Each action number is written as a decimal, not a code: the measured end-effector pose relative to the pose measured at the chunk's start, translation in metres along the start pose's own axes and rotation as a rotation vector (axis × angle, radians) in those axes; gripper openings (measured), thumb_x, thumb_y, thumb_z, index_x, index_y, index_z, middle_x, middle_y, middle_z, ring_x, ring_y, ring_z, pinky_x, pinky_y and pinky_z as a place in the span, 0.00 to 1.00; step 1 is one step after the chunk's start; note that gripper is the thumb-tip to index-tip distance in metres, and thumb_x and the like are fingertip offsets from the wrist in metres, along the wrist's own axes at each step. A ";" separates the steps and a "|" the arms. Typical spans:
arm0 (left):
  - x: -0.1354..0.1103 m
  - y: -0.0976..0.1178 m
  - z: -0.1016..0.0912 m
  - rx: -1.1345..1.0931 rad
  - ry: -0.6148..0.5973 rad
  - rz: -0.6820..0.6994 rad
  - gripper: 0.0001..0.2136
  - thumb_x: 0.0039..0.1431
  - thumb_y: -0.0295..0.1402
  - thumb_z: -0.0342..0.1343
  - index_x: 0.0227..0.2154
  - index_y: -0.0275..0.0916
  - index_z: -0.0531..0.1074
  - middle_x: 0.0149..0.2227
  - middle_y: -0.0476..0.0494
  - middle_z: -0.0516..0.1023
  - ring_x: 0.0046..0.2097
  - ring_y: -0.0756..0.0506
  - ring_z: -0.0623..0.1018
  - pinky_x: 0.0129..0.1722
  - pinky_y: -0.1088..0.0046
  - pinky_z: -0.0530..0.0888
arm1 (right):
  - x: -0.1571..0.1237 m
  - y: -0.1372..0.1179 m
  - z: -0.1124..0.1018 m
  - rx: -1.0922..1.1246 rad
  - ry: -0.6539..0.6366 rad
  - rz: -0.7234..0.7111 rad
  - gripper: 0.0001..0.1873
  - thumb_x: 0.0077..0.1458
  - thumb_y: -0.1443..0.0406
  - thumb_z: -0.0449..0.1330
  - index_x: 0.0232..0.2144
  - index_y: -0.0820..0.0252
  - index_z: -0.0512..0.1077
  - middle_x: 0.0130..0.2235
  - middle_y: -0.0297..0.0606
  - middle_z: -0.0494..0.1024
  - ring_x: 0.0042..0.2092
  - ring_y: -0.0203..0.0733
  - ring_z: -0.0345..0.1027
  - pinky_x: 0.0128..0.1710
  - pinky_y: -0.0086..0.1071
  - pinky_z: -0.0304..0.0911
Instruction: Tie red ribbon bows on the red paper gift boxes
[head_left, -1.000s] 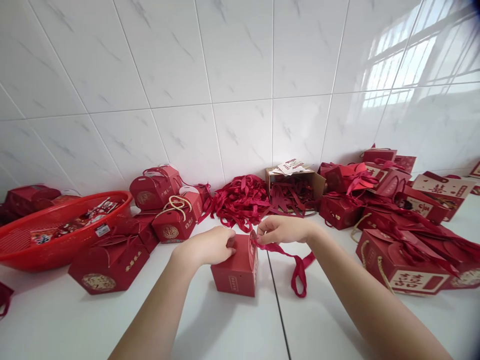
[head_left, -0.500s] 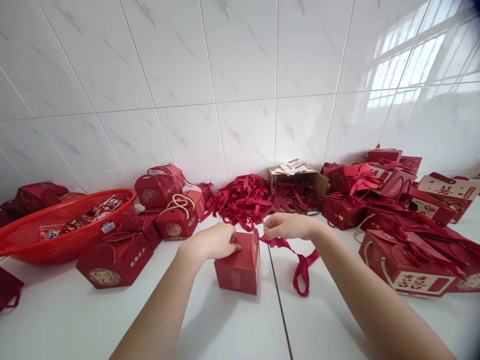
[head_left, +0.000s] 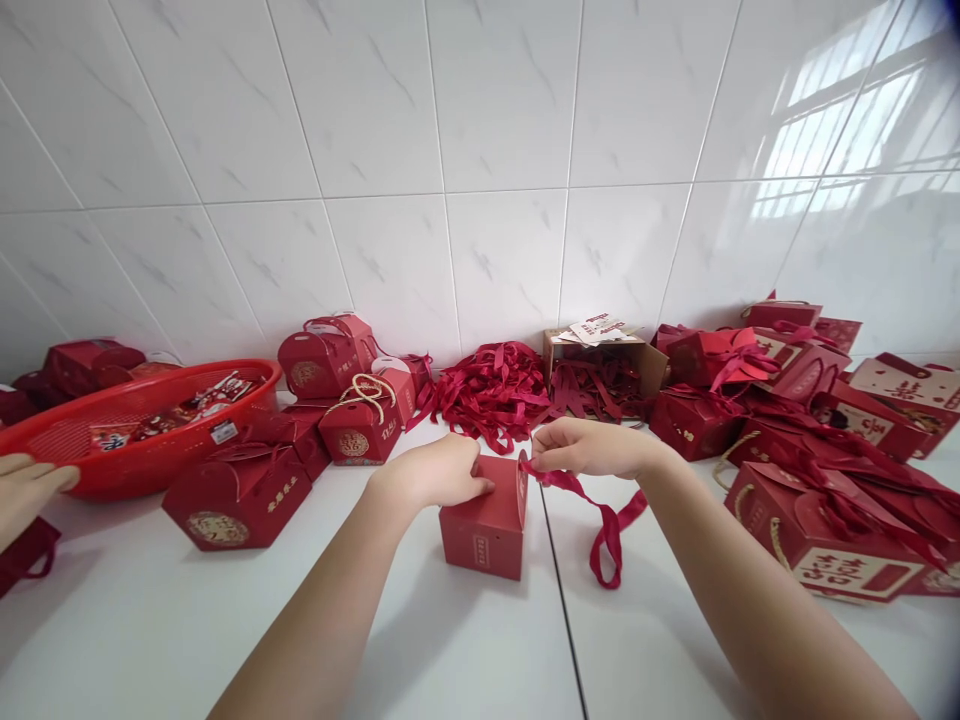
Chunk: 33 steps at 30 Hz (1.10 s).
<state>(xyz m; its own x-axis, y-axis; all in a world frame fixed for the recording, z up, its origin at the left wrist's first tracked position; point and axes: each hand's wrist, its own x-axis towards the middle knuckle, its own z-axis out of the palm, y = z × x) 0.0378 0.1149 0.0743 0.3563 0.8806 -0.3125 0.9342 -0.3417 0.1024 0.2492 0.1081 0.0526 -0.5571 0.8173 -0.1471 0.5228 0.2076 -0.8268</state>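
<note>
One red box [head_left: 481, 540] sits on the table [head_left: 495, 665], well in from its back edge; the left hand [head_left: 442, 468] rests on top, finger grip unclear, while the right hand [head_left: 581, 447] pinches a soft-looking ribbon [head_left: 609, 535]. The box seems light, stiff but crushable, best held by its sides.

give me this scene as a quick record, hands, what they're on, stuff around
left hand: fingers on top of a small red box
right hand: pinching a red ribbon beside the box
behind: ribbon pile, open carton holding more ribbons
left side: red basket holding small packets
another person's hand: left edge, by the basket; contact unclear
surface: white table
</note>
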 end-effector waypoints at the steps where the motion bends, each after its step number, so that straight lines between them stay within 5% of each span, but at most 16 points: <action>1: 0.000 0.000 0.000 -0.002 -0.004 0.000 0.09 0.51 0.41 0.50 0.27 0.40 0.64 0.32 0.42 0.76 0.28 0.42 0.75 0.19 0.71 0.61 | -0.001 -0.002 0.000 0.001 0.002 0.006 0.09 0.51 0.61 0.56 0.24 0.59 0.63 0.25 0.28 0.58 0.26 0.32 0.48 0.26 0.29 0.47; 9: -0.001 0.000 -0.002 -0.023 -0.012 0.002 0.10 0.51 0.41 0.50 0.27 0.40 0.66 0.32 0.42 0.75 0.27 0.44 0.74 0.19 0.71 0.61 | -0.003 -0.001 -0.001 0.053 -0.051 0.027 0.10 0.54 0.60 0.56 0.26 0.59 0.63 0.25 0.28 0.57 0.27 0.31 0.48 0.25 0.27 0.47; 17: -0.001 0.000 -0.002 -0.025 -0.017 0.014 0.09 0.51 0.41 0.50 0.27 0.40 0.65 0.32 0.43 0.76 0.26 0.45 0.73 0.20 0.71 0.61 | 0.003 0.004 0.000 -0.099 0.043 0.117 0.09 0.52 0.61 0.56 0.25 0.59 0.63 0.25 0.30 0.61 0.27 0.32 0.52 0.26 0.27 0.51; 33: 0.004 -0.005 0.002 -0.029 0.007 0.016 0.12 0.50 0.44 0.50 0.26 0.40 0.65 0.31 0.42 0.76 0.26 0.43 0.73 0.19 0.71 0.61 | -0.004 -0.003 0.000 -0.097 -0.054 0.029 0.07 0.54 0.63 0.55 0.30 0.60 0.69 0.33 0.35 0.74 0.33 0.35 0.64 0.31 0.27 0.57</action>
<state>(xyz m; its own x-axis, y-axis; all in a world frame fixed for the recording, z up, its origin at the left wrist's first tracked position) 0.0341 0.1196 0.0710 0.3714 0.8773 -0.3040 0.9284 -0.3464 0.1346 0.2502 0.1046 0.0557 -0.5733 0.7942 -0.2015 0.5980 0.2374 -0.7656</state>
